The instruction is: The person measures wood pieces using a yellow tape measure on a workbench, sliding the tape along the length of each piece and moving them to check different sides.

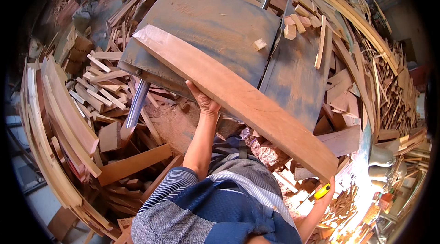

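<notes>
A long, thick wooden board lies slantwise over the dusty grey metal machine table, its far-left end on or just above the surface. Its near-right end sticks out past the table's edge. My left hand grips the board's near edge at about mid-length, thumb showing along the side and the other fingers hidden beneath. At the near-right end, my right hand has its fingertips against the board's corner. A small yellow-handled tool with a thin dark shaft is held in that hand; its exact kind is unclear.
Small wood offcuts and one block lie on the metal tables. A narrow gap separates the two table surfaces. Curved boards stand stacked at left. Scrap wood piles surround the machine. A metal bar juts from its near side.
</notes>
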### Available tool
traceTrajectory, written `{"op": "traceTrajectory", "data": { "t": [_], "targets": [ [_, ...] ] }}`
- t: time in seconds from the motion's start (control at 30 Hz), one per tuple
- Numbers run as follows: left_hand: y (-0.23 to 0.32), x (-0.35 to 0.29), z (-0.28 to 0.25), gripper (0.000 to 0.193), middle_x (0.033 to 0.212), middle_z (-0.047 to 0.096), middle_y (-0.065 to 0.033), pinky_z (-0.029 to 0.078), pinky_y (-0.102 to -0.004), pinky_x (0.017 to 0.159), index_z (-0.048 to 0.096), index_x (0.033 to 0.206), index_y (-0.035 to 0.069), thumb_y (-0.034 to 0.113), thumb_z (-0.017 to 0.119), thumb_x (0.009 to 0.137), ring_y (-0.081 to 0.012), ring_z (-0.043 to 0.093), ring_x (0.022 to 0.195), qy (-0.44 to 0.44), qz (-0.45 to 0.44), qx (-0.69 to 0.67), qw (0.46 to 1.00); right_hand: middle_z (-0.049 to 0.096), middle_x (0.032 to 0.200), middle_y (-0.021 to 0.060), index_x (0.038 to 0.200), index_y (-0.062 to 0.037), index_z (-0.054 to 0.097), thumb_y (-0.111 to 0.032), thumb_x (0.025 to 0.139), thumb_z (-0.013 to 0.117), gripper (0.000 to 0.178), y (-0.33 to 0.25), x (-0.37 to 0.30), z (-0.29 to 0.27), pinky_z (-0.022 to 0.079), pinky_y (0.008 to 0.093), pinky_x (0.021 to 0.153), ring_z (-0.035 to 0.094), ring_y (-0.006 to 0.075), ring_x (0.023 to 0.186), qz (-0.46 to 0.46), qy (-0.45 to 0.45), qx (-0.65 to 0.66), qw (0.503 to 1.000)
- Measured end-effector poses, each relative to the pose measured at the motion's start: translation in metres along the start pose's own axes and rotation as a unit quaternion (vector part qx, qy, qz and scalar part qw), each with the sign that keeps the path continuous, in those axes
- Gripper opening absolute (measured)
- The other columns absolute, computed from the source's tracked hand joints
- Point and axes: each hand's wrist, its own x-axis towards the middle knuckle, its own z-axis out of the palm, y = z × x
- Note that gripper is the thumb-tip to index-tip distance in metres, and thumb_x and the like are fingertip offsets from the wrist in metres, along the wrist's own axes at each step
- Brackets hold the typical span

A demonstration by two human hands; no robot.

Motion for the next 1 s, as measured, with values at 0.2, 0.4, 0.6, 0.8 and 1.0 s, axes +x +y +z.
{"op": "traceTrajectory", "data": {
  "t": [0.2,0.4,0.6,0.8,1.0],
  "targets": [
    [0.037,-0.028,0.014,0.084,0.148,0.057,-0.0079,0.039,-0.0497,0.117,0.052,0.147,0.013,0.069,0.069,0.087,-0.0293,0.052,0.136,0.066,-0.147,0.115,0.980,0.066,0.076,0.0075,0.108,-0.0110,0.065,-0.033,0.094,0.073,0.028,0.030,0.011,-0.008,0.043,0.0234,0.040,0.057,0.0129,0.047,0.003,0.011,0.028,1.000],
    [0.058,-0.011,0.011,0.055,0.125,0.069,-0.0053,0.053,-0.0367,0.095,0.062,0.127,0.010,0.052,0.071,0.094,-0.0205,0.066,0.116,0.141,-0.092,0.307,0.937,0.068,0.078,0.0045,0.109,-0.0136,0.066,-0.034,0.092,0.075,0.028,0.050,0.035,-0.024,0.046,0.0255,0.041,0.058,0.0124,0.048,0.014,0.011,0.047,0.999],
    [0.034,-0.005,0.013,0.025,0.091,0.073,-0.0006,0.047,-0.0289,0.049,0.068,0.106,0.011,0.030,0.078,0.093,-0.0165,0.070,0.072,0.174,-0.052,0.336,0.924,0.065,0.077,0.0038,0.104,-0.0129,0.065,-0.032,0.092,0.075,0.025,0.064,0.038,-0.018,0.045,0.0250,0.041,0.057,0.0129,0.048,0.010,0.009,0.038,0.999],
    [0.043,-0.002,-0.002,0.025,0.097,0.074,-0.0018,0.048,-0.0282,0.049,0.069,0.108,0.011,0.029,0.076,0.093,-0.0181,0.072,0.078,0.155,-0.075,0.355,0.919,0.066,0.076,0.0040,0.102,-0.0104,0.067,-0.032,0.090,0.077,0.027,0.080,0.049,-0.025,0.043,0.0254,0.041,0.055,0.0142,0.045,0.035,0.021,0.062,0.997],
    [0.024,-0.015,-0.008,0.021,0.096,0.072,-0.0014,0.047,-0.0244,0.051,0.068,0.105,0.012,0.026,0.075,0.093,-0.0148,0.070,0.078,0.142,-0.142,0.379,0.903,0.066,0.077,0.0000,0.103,-0.0147,0.066,-0.035,0.089,0.078,0.027,0.062,0.092,-0.034,0.042,0.0258,0.040,0.056,0.0129,0.049,0.021,0.048,0.098,0.994]
  ]
}}
